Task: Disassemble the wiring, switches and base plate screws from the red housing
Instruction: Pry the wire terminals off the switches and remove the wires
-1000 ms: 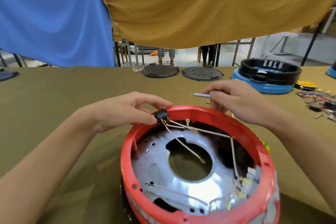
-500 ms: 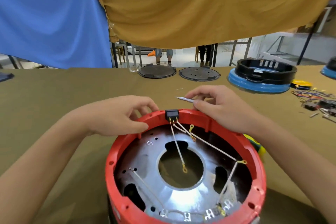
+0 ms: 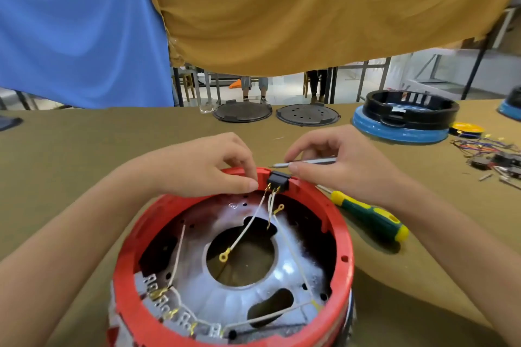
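Observation:
The red housing [image 3: 342, 236] stands open side up on the table, with the silver base plate [image 3: 197, 290] inside it. A black switch [image 3: 278, 179] sits in a notch at the far rim. White wires [image 3: 248, 231] with yellow ring terminals hang from it over the plate's central hole. My left hand [image 3: 205, 169] grips the rim just left of the switch, thumb on the inner side. My right hand [image 3: 341, 160] holds a thin grey metal tool [image 3: 313, 161] just right of the switch, its tip pointing left above the switch.
A green and yellow screwdriver [image 3: 372, 217] lies on the table right of the housing. Two dark round plates [image 3: 242, 113] lie at the table's far edge. A blue and black housing [image 3: 406, 118] and loose wires and parts [image 3: 490, 155] are at far right.
My left hand let go of the switch and took the rim beside it. The housing has turned, bringing the terminal block to the near left. My right hand has closed in on the switch.

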Motion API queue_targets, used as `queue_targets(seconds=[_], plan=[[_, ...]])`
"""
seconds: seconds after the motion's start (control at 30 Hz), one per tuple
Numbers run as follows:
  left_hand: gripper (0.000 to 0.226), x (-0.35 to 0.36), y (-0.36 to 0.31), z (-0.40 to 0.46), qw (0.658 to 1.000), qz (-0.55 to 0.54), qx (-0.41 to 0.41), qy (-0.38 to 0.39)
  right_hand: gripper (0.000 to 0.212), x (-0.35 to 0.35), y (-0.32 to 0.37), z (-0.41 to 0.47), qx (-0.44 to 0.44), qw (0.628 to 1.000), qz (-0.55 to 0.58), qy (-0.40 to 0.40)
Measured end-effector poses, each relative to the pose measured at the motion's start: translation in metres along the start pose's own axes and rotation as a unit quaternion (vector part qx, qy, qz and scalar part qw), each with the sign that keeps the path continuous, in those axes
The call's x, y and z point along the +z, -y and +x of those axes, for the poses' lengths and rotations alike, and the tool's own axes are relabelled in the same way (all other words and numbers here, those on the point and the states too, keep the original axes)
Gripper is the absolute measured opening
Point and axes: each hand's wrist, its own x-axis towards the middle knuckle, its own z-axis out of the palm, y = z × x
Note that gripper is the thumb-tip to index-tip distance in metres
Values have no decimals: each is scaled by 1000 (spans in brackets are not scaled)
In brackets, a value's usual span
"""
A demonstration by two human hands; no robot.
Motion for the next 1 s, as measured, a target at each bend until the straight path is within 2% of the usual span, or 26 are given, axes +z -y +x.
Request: queue_targets(seconds=[0.07,0.2,0.3,0.43,0.53,0.7,0.8,0.9,1.0], plan=[[15,2,-12,8,999,15,-29,20,5,-4,0,0,8,1000,16,8],[9,14,-18,18,996,-43,-74,-19,8,-10,2,-1,10,999,33,24],[6,18,-14,18,992,-88,-91,-8,10,-6,4,-2,-11,998,-40,39],[19,21,-13,18,989,-108,-103,-8,9,-3,14,-4,-27,992,-115,35],[8,22,-13,18,988,-119,-97,-12,10,-1,21,-7,-38,981,-185,47],[7,24,-14,19,986,-137,-96,-15,14,4,29,-8,-73,950,-291,82],[6,24,-13,20,986,-138,-94,-24,12,5,26,-7,-59,960,-267,65],[6,25,-13,19,986,-141,-89,-29,10,4,19,-5,-16,985,-167,32],[6,25,-13,19,986,-138,-89,-25,11,3,14,-2,19,995,-92,26]])
